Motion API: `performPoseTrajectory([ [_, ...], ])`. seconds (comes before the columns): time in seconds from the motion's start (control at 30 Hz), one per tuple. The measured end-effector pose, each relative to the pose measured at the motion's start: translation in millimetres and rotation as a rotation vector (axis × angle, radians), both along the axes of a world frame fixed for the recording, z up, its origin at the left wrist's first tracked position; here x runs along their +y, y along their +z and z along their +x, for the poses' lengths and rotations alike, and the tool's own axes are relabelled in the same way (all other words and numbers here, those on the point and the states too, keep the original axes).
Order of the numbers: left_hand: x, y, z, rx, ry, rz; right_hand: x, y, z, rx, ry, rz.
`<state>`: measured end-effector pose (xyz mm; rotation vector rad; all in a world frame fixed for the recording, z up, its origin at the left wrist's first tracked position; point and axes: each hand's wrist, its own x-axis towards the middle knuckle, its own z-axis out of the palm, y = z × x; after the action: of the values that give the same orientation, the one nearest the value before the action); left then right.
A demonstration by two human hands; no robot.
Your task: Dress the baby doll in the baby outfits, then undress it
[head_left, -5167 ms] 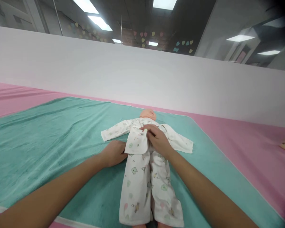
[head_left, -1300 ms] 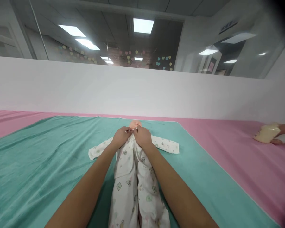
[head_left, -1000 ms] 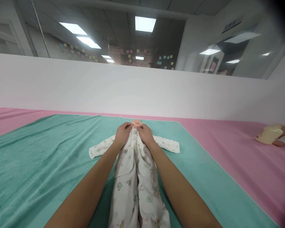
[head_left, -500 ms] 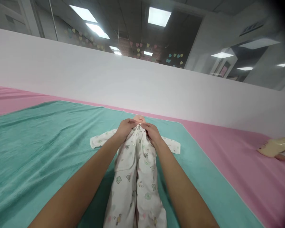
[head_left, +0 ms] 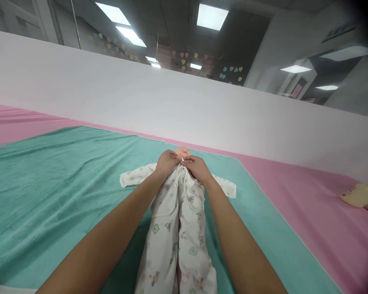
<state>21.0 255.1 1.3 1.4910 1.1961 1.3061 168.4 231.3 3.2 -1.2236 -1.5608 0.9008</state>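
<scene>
A baby doll (head_left: pixel 182 151) lies on its back, its head pointing away from me. It wears a white long-sleeved romper (head_left: pixel 165 204) printed with small animals, the sleeves spread out to both sides. At the neckline, my left hand (head_left: pixel 168 162) pinches the collar edge with its fingertips. My right hand (head_left: pixel 197 168) grips the collar from the other side, and the fingertips of both hands nearly meet under the doll's chin. What exactly sits between the fingers is too small to make out.
Under the doll spreads a wrinkled teal blanket (head_left: pixel 79 183) over a pink sheet (head_left: pixel 306 192). A pale yellow foot-shaped object (head_left: pixel 360 194) is at the far right edge. Behind stands a white wall (head_left: pixel 135 98) with a reflective pane above it.
The view has shifted slightly. My fingertips have drawn closer together at the collar, and my right-hand fingers now lie flatter over it.
</scene>
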Motion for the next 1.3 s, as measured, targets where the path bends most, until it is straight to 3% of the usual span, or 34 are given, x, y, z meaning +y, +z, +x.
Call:
performPoseTrajectory([
  [0.17, -12.3, 15.8, -3.2, 0.028, -0.028, -0.118, -7.5, 17.4, -7.2, -0.348, -0.034, 0.123],
  [0.23, -14.7, 18.7, -2.9, 0.034, -0.041, -0.146, -11.2, 22.8, -7.3, -0.383, 0.008, 0.089],
  [0.4, -11.7, 13.1, 0.4, 0.085, 0.0, -0.088, -15.1, 20.9, 3.1, -0.058, 0.226, -0.125],
  [0.6, -12.0, 10.0, 0.2, 0.022, 0.005, -0.085, -3.7, -1.4, 11.1, 0.351, 0.161, -0.23],
  [1.3, -11.4, 5.7, 3.1, -0.272, -0.108, 0.017, 2.6, -5.4, 2.6, 0.156, 0.078, -0.134],
])
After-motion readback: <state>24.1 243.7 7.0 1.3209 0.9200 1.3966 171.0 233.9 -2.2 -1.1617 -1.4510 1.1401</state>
